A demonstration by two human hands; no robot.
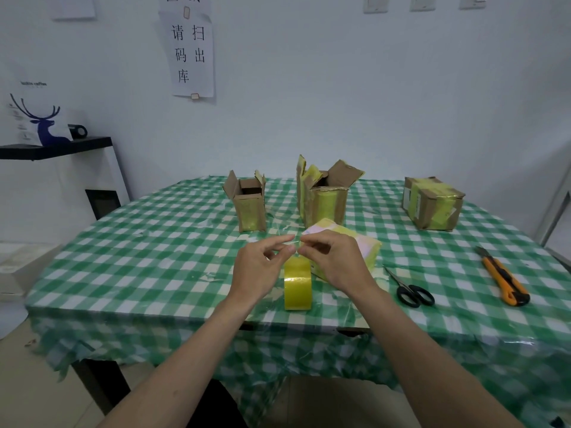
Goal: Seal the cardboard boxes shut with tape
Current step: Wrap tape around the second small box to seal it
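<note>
Yellow translucent tape roll [297, 282] standing on edge on green checked tablecloth [154, 242], near front. Left hand [262, 270] and right hand [336, 261] above, fingertips pinched on thin, hardly visible strip, probably tape end. Light, sticky, floppy; best gripped by edges.

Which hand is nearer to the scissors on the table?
Right. The right hand is just left of the scissors, beside the tape roll. The left hand is on the far side of the roll from the scissors, fingertips meeting the right's.
</note>
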